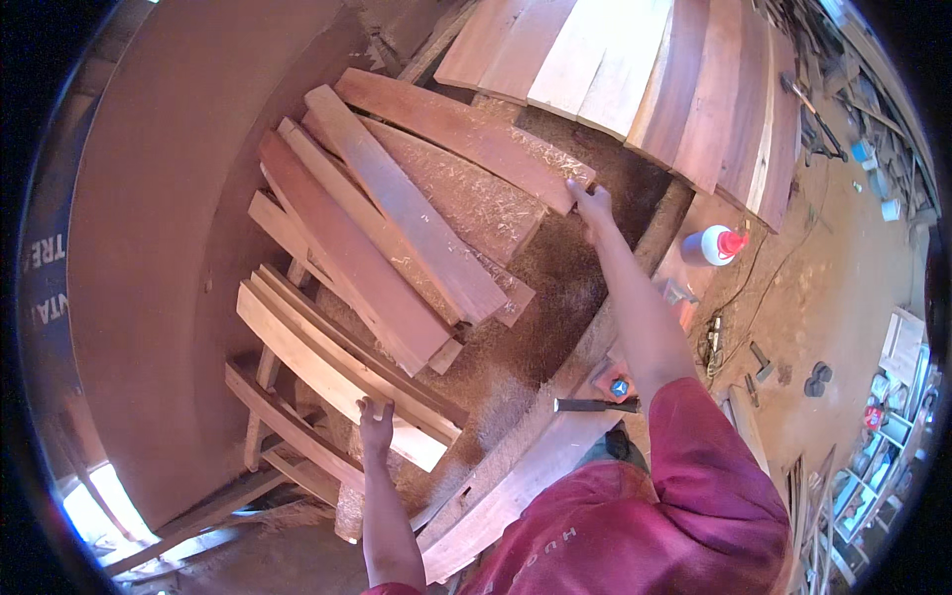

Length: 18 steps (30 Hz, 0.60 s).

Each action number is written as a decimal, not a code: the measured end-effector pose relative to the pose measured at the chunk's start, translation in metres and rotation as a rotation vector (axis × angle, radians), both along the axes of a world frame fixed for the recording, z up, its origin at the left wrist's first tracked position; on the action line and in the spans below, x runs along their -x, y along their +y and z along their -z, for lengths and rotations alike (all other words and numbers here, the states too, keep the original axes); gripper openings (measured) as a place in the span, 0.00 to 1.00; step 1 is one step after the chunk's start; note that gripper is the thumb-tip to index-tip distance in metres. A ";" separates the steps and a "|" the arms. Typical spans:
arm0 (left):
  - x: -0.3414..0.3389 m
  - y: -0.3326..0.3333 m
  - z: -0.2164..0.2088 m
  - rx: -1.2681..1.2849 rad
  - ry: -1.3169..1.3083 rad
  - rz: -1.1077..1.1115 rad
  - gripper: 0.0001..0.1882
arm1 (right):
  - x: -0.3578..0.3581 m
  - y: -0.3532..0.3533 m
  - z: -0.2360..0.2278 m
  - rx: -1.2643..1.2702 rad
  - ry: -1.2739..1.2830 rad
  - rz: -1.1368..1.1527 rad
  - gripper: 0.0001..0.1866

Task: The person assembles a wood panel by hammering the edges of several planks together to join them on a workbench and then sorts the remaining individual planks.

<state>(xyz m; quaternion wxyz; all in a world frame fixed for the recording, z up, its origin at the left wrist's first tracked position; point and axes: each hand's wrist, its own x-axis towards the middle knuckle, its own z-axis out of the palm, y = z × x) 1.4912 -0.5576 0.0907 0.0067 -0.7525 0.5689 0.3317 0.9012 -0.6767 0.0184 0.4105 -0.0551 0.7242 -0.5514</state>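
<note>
My right hand [592, 205] grips the near end of a reddish-brown wooden board [466, 134], which lies on top of other boards and has shavings on it. My left hand [376, 428] is beside a pale plank [327, 357], its fingers slightly bent and apart. Whether it touches the plank's edge I cannot tell. Between my hands several boards lie fanned out, among them a long narrow board [402, 203] and a darker red board [352, 258]. Beneath the gripped board, a wider board [451, 183] is strewn with shavings.
Joined panels [605, 69] lie at the far right. A bottle with a red cap [706, 246] and a black-handled tool [595, 405] are near my right arm. Close to my body runs a timber beam [526, 466]. Tools, including a hammer [761, 361], lie on the ground at right.
</note>
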 end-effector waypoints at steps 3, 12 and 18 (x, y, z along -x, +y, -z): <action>-0.004 0.002 -0.005 -0.030 -0.052 -0.017 0.45 | -0.008 -0.003 0.005 0.163 0.076 -0.010 0.28; -0.011 0.004 -0.007 -0.048 -0.055 -0.022 0.49 | 0.028 -0.012 0.002 0.173 0.335 -0.131 0.27; 0.011 -0.003 0.005 -0.079 -0.122 0.040 0.51 | 0.032 0.009 0.082 0.140 0.214 0.187 0.26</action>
